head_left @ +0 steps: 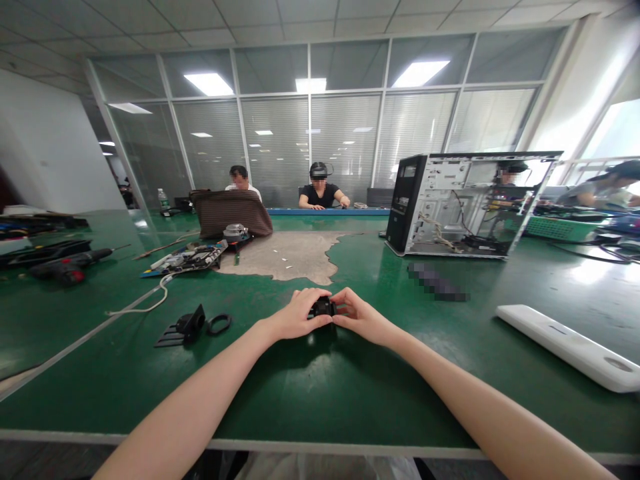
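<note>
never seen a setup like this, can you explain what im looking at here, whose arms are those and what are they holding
There is no robot here: the arms belong to a person working bare-handed. The single picture comes from a camera worn on that person's head, looking forward and down.

The left hand and right hand hold a small black part between them; the fingers hide much of it.

On the green table, to the left, lie a black ring, another black part, a circuit board and a drill. To the right are an open computer case and a long white object. Other people sit farther back.
</note>
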`<state>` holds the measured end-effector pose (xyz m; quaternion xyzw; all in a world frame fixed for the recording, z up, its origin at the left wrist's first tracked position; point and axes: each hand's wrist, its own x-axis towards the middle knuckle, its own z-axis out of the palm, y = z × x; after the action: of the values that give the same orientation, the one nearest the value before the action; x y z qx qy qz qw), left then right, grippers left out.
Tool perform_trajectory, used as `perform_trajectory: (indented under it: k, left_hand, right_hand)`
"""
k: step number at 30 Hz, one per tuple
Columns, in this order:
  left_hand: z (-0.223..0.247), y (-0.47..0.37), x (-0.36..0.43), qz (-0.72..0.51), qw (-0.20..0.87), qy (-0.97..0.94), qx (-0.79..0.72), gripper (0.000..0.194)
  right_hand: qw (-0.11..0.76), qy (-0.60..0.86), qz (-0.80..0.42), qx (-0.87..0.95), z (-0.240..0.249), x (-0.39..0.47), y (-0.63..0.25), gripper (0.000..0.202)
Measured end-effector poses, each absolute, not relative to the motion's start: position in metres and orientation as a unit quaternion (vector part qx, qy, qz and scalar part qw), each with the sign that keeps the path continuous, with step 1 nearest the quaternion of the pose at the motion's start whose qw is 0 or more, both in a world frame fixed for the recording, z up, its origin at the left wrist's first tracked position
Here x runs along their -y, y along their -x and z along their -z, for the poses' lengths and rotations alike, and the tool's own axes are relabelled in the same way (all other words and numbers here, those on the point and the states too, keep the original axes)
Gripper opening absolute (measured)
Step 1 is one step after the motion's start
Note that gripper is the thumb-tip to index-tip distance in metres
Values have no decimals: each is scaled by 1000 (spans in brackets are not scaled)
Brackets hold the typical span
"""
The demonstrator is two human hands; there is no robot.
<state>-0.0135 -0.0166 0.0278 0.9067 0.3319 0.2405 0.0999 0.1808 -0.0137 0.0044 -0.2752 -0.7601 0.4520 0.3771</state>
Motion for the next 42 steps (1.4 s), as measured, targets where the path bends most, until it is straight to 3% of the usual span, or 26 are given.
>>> perform_trajectory:
  k: [10, 18, 32, 42]
  left_hand:
    - [-26, 14, 15, -240, 100, -905, -338, 42]
    - [-27, 14, 16, -246, 100, -905, -331, 41]
    - [-25, 14, 15, -245, 100, -904, -335, 41]
    - [-25, 14, 15, -243, 99, -905, -335, 41]
  right_hand:
    - [350, 274, -471, 762, -11, 20, -183, 33]
    - [389, 295, -432, 759, -3, 13, -180, 18]
    - [348, 278, -448, 775, -13, 20, -183, 31]
    - [393, 305, -438, 749, -1, 9, -179, 21]
